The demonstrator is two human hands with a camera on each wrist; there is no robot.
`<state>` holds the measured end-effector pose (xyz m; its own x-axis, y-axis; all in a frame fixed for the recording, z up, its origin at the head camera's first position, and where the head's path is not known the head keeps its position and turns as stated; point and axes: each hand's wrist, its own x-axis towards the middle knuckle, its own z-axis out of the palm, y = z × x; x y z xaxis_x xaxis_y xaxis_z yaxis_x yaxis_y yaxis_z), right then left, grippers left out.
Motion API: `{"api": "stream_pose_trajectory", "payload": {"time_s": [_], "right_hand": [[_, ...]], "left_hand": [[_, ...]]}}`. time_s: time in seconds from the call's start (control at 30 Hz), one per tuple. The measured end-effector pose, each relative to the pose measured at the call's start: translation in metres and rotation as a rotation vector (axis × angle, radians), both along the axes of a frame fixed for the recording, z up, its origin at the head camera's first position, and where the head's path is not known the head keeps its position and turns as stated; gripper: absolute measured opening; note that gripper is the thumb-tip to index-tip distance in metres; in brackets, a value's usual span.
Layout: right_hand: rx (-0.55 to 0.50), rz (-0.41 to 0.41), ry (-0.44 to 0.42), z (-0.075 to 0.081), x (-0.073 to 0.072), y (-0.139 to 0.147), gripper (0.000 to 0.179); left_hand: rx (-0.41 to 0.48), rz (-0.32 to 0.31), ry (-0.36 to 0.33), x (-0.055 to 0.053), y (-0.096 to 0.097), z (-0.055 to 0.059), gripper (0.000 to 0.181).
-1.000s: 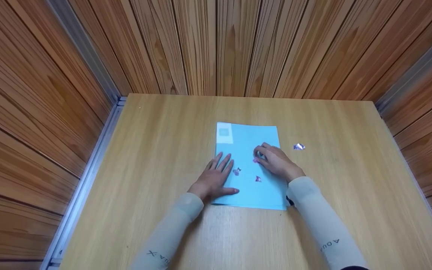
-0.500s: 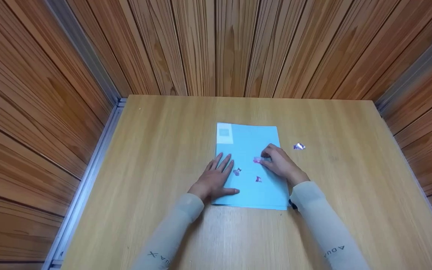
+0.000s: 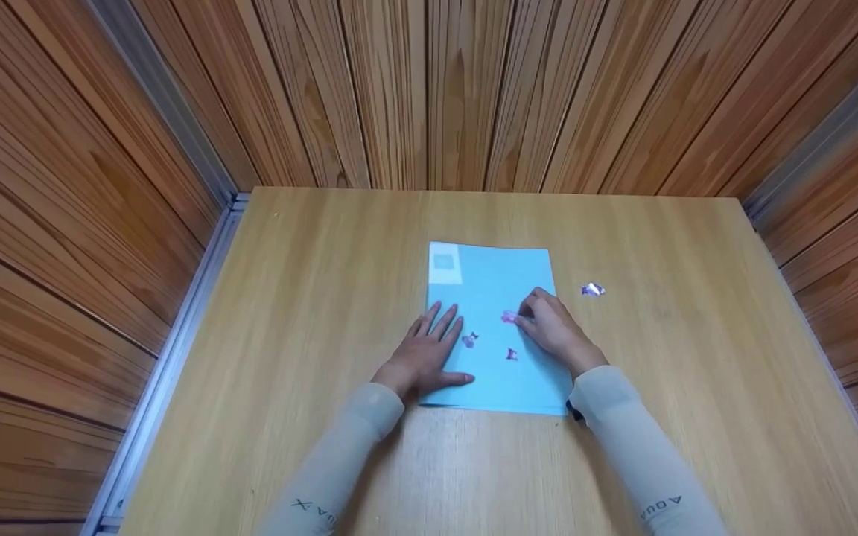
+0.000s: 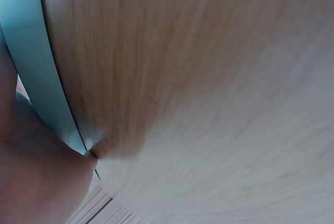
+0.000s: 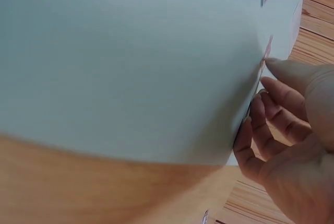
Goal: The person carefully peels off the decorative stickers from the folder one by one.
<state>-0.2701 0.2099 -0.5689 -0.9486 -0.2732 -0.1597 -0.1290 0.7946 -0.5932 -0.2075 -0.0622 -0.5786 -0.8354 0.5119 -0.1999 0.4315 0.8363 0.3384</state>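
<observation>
A light blue folder (image 3: pixel 488 268) lies on the wooden table. My left hand (image 3: pixel 427 357) rests flat along its left side, fingers spread; in the left wrist view, the folder's rounded edge (image 4: pixel 42 67) shows beside the hand. On the cover, the thumb of my right hand (image 3: pixel 554 327) touches the right end of a small pink sticker (image 3: pixel 508 317). In the right wrist view, the other fingers (image 5: pixel 287 122) are loosely bent, apart from the thumb. Two more small stickers are on the cover: a purple-pink one (image 3: pixel 470 340) near the left fingers and a pink one (image 3: pixel 512 355) lower down.
A shiny purple piece (image 3: pixel 592 289) lies on the table (image 3: pixel 667 335) to the right of the folder. A pale label (image 3: pixel 445 263) marks the folder's top left corner. Wood-plank walls (image 3: pixel 459 97) stand behind and at both sides.
My right hand has shifted slightly right and down, so more of the pink sticker shows beside the thumb. My left hand has stayed in place on the folder.
</observation>
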Motion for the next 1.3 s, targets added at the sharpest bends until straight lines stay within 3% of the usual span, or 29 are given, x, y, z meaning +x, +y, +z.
{"api": "stream_pose_trajectory", "payload": {"time_s": [0.37, 1.03, 1.3], "right_hand": [[-0.006, -0.006, 0.078, -0.0011, 0.0027, -0.0054, 0.022], [0.046, 0.001, -0.021, 0.0072, 0.0020, -0.0054, 0.022], [0.027, -0.005, 0.057, 0.0034, 0.0022, -0.0063, 0.022]], "left_hand": [[-0.031, -0.003, 0.010, -0.0007, 0.0013, -0.0002, 0.103], [-0.008, 0.002, 0.003, 0.0000, 0.0021, -0.0011, 0.102], [-0.036, -0.001, 0.012, -0.0001, 0.0021, 0.0002, 0.103]]}}
